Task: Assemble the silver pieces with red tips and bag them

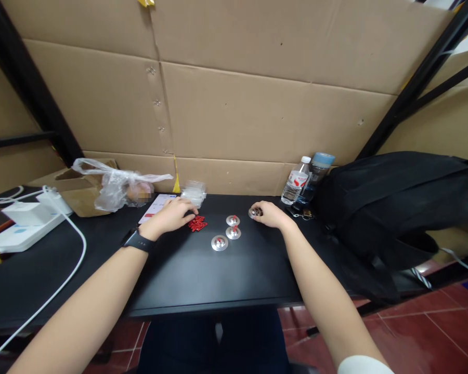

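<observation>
Matte black surface [203, 275]. Three round, shiny metal discs [233, 232], each red-centred, lie between the hands. Right hand [267, 213] is closed around a fourth disc [255, 212]. Left hand [175, 213] rests curled, its fingertips touching a heap of small red pieces [197, 224]; whether it pinches one cannot be told. Two plastic bottles [296, 182] stand behind, labels unreadable.

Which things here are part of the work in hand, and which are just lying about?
In use: left hand at red pieces; right hand on silver disc; three discs with red tops.
Lying about: water bottle, black backpack, power strip, plastic bag.
</observation>
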`<control>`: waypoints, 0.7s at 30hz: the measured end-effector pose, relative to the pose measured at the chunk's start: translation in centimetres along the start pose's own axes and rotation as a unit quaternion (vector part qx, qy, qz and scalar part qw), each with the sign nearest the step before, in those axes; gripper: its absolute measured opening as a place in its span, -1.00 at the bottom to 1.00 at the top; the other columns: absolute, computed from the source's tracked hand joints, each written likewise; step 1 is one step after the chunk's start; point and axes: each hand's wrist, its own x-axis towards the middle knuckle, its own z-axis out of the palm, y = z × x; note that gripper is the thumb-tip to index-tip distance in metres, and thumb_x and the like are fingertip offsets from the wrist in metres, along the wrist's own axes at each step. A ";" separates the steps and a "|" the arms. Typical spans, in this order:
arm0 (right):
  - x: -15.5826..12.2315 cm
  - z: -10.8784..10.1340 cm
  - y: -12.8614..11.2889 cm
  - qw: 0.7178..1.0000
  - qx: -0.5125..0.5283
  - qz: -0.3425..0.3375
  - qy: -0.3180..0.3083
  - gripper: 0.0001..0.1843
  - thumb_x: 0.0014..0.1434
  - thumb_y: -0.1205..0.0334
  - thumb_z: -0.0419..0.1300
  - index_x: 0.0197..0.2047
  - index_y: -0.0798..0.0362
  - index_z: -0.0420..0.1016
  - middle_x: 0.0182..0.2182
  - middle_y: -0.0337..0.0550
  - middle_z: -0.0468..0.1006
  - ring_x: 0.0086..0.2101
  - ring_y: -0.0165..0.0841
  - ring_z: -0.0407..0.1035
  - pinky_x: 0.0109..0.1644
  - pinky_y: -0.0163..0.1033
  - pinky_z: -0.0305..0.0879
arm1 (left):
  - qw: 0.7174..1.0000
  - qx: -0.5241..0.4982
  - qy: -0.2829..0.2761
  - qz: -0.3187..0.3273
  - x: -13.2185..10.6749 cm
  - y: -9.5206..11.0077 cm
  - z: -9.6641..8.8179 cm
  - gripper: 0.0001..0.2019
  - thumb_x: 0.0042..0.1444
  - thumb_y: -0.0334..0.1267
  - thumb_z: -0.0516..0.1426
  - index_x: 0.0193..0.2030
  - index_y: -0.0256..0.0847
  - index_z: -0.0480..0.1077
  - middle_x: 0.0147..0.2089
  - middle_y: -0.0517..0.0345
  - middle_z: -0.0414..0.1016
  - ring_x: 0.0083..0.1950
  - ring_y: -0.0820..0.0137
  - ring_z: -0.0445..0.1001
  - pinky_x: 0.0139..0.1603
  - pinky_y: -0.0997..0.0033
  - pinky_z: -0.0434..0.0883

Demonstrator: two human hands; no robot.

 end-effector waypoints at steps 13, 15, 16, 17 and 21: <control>0.5 2.2 -5.7 0.989 0.085 -0.114 0.044 -0.89 0.22 0.26 0.30 -0.19 -0.03 0.67 -0.27 -0.11 0.62 -0.22 -0.26 0.50 -0.10 -0.20 0.34 | 0.993 -0.090 0.025 0.069 0.6 7.6 1.7 -0.75 0.35 -0.13 0.05 -0.05 0.01 0.56 -0.03 0.08 0.61 0.10 0.17 0.46 0.18 0.10 0.26; 0.7 2.8 -5.9 0.989 0.099 -0.090 0.060 -0.91 0.22 0.29 0.28 -0.28 -0.02 0.64 -0.31 -0.12 0.62 -0.24 -0.26 0.50 -0.13 -0.20 0.35 | 0.994 -0.084 0.052 0.040 0.7 7.7 2.3 -0.77 0.34 -0.16 0.07 -0.05 -0.01 0.56 -0.05 0.06 0.62 0.09 0.15 0.46 0.20 0.04 0.24; 0.8 3.0 -5.9 0.986 0.131 -0.079 0.070 -0.91 0.23 0.27 0.27 -0.28 -0.02 0.63 -0.32 -0.13 0.63 -0.27 -0.27 0.51 -0.14 -0.20 0.37 | 0.994 -0.083 0.059 0.027 0.8 7.8 2.5 -0.78 0.32 -0.17 0.08 -0.07 -0.02 0.56 -0.07 0.06 0.62 0.08 0.14 0.47 0.20 0.02 0.24; 0.9 3.2 -6.0 0.978 0.178 -0.069 0.078 -0.91 0.24 0.23 0.27 -0.27 -0.02 0.62 -0.33 -0.14 0.63 -0.29 -0.28 0.51 -0.15 -0.19 0.39 | 0.994 -0.085 0.064 0.015 0.8 7.9 2.6 -0.80 0.31 -0.17 0.10 -0.08 -0.02 0.56 -0.09 0.06 0.63 0.07 0.13 0.48 0.20 0.01 0.24; 1.0 3.4 -7.0 0.910 0.404 -0.065 0.071 -0.73 0.20 -0.01 0.31 -0.24 0.03 0.57 -0.35 -0.15 0.63 -0.35 -0.30 0.54 -0.20 -0.19 0.45 | 0.983 -0.158 0.092 -0.024 0.9 8.6 2.3 -0.82 0.28 -0.12 0.15 -0.08 -0.01 0.56 -0.04 0.12 0.65 0.06 0.16 0.53 0.17 0.06 0.32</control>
